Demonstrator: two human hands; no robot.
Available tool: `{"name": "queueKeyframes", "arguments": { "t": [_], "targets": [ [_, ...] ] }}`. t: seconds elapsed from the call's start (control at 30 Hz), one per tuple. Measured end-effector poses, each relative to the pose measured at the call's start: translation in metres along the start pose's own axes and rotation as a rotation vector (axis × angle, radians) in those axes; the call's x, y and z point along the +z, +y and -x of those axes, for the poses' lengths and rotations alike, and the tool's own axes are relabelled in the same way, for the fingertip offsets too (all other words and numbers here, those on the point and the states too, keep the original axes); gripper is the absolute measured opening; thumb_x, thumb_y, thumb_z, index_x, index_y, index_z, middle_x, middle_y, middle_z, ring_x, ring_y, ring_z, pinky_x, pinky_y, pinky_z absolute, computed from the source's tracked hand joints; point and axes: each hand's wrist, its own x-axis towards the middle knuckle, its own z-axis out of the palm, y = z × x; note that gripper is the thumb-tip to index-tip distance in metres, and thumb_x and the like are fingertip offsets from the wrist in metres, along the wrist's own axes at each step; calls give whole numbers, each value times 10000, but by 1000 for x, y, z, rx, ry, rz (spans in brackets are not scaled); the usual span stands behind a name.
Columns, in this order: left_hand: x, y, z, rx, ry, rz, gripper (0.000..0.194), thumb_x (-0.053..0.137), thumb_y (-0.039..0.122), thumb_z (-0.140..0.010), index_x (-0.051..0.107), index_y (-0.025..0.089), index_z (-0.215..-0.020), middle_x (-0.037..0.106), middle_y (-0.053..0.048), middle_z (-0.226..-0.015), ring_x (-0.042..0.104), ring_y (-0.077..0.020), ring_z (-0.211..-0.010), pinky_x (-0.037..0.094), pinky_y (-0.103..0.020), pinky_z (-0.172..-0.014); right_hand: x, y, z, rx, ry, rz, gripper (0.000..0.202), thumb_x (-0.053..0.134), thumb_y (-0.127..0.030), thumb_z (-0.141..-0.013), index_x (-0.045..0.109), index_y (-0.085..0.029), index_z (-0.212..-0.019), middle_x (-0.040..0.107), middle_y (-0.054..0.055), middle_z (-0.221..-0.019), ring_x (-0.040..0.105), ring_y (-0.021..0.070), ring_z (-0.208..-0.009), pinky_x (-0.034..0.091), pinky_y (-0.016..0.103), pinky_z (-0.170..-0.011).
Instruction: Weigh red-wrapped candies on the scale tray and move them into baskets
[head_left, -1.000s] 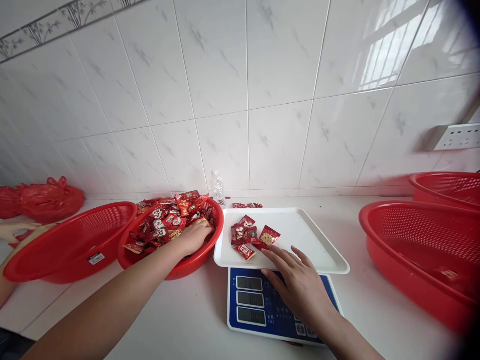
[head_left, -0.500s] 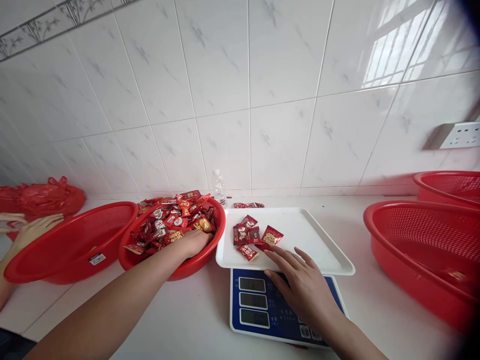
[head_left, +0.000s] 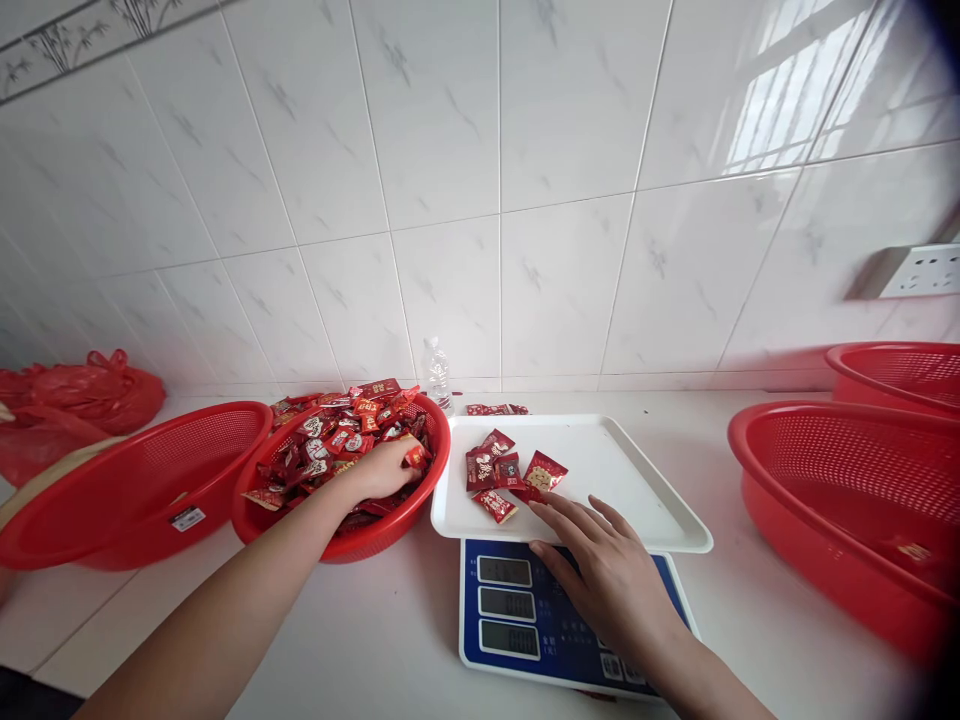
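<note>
My left hand is inside the red basket piled with small wrapped snacks. Its fingers are closed on a red snack packet, partly hidden by the hand. My right hand is spread above the blue and white digital scale, fingertips over the front rim of the white tray. Nothing shows in its fingers; the fingertips lie beside a small red packet. Several red snack packets, one a brown-red packet, lie on the tray's left half.
An oval red basket is at the left, with another person's forearm and a red plastic bag behind it. A clear bottle stands by the wall. Another large red basket sits at the right, below a wall socket.
My left hand has lifted slightly out of the pile, and a red packet now shows at its fingers. The right hand stays put. The other person's hand has left view behind the basket.
</note>
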Motion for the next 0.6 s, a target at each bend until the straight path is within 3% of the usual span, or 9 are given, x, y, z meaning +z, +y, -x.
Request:
{"name": "queueKeyframes", "arguments": {
  "t": [0.1,0.23,0.37,0.6],
  "targets": [
    [-6,3,-1,14,-12,249,283,658,298,-715,558,204,-963,673,-23,-895,635,-201,-854,518,-311,-758,0,0,0,2,6,-4,374,365,-406,-978,598,-218,-1202,669,82,-1194,663,252,-1014,465,518,-936],
    [-11,4,0,-64,60,497,316,691,342,-716,546,203,-960,639,-32,-932,624,-195,-909,535,-336,-776,-1,-1,-1,-2,1,-1,374,360,-397,-982,599,-203,-1195,669,86,-1193,666,250,-1007,467,522,-932],
    [-13,3,-1,-59,174,534,311,672,423,-721,561,200,-906,615,-23,-895,622,-185,-864,535,-319,-723,-3,-1,-2,-14,-7,6,377,361,-393,-984,592,-185,-1197,665,87,-1199,664,252,-1012,473,523,-922],
    [-15,7,-1,71,339,427,301,594,458,-755,546,197,-898,514,45,-594,522,-135,-558,441,-251,-538,-6,-3,-3,-25,-8,28,388,339,-381,-991,606,-165,-1170,673,96,-1183,669,253,-995,485,524,-901]
  ]
}}
